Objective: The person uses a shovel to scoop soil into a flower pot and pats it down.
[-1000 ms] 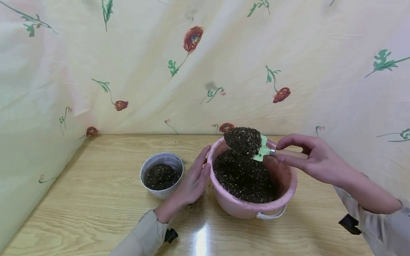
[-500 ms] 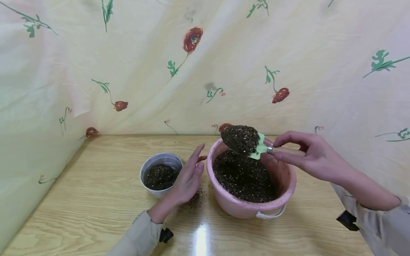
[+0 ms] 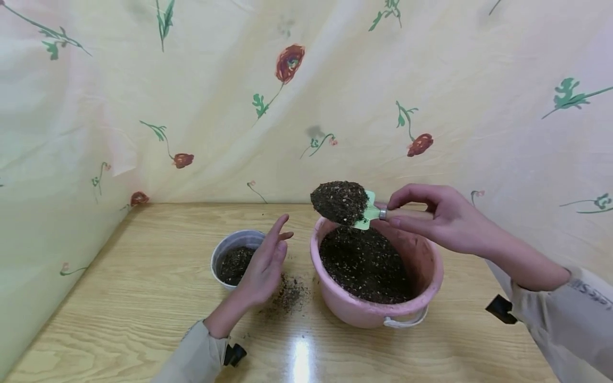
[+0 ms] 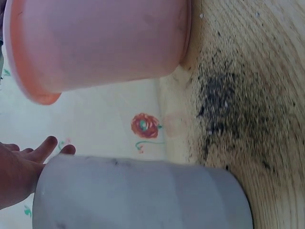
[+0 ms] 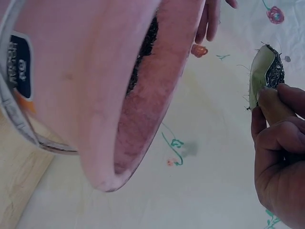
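Observation:
My right hand (image 3: 445, 218) grips the wooden handle of a small green trowel (image 3: 370, 211), heaped with dark potting soil (image 3: 339, 202). The loaded blade is raised above the back left rim of a pink bucket (image 3: 342, 300), which is partly filled with the same soil. In the right wrist view the trowel (image 5: 259, 71) is seen from the side, apart from the bucket. My left hand (image 3: 261, 271), fingers extended, hovers by the right side of a small grey-white pot (image 3: 220, 250) and hides part of it. Soil lies inside that pot. From the left wrist view, contact with the pot (image 4: 143, 195) cannot be told.
Spilled soil (image 3: 289, 295) is scattered on the wooden table (image 3: 143, 298) between pot and bucket. A white bucket handle (image 3: 407, 322) hangs at the front right. Behind the table rises a flowered cloth (image 3: 215, 106), which also runs along the left side.
The left hand has let go of the bucket's rim and moved left to the pot. The right hand has lifted the loaded trowel slightly and carried it left.

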The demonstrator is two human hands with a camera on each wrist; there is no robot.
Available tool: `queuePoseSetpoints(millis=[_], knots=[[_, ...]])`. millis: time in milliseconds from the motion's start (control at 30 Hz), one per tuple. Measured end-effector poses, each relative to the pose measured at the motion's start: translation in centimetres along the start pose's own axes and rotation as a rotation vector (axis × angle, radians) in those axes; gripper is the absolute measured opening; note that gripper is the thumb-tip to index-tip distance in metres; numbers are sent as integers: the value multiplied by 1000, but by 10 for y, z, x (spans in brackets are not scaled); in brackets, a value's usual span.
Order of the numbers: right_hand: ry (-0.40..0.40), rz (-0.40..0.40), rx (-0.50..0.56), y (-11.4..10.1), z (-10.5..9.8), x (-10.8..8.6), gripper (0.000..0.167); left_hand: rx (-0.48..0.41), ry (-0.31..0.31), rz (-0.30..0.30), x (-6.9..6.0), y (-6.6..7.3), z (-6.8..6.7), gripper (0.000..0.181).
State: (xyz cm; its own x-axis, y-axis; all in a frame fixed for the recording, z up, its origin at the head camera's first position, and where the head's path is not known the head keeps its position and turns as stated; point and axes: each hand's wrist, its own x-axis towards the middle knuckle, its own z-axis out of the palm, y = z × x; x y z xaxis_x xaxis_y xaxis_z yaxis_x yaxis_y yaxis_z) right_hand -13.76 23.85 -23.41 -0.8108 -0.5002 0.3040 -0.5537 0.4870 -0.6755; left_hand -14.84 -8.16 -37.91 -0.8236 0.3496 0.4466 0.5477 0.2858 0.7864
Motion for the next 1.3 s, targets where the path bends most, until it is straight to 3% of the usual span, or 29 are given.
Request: queuePoseSetpoints(millis=[267, 433, 667, 867, 1000, 1167, 1300], knots=[[-50, -48, 60, 0, 10, 19, 14, 31, 59, 51, -7, -5, -18, 48], [-80, -91, 52, 1, 18, 32, 15, 59, 66, 39, -11, -8, -28, 48], [-118, -90, 71, 1, 34, 49, 9, 108, 102, 28, -18, -15, -42, 48], [-159, -56, 127, -3, 51, 61, 11, 74, 173, 20, -25, -19, -58, 50], [-192, -51, 161, -6, 61, 68, 12, 116, 249, 11, -30, -24, -68, 47], [-229, -48, 148, -9, 70, 75, 11, 216, 387, -63, -37, -32, -74, 41], [-253, -67, 127, -9, 78, 82, 11, 229, 430, -126, -42, -40, -76, 40]])
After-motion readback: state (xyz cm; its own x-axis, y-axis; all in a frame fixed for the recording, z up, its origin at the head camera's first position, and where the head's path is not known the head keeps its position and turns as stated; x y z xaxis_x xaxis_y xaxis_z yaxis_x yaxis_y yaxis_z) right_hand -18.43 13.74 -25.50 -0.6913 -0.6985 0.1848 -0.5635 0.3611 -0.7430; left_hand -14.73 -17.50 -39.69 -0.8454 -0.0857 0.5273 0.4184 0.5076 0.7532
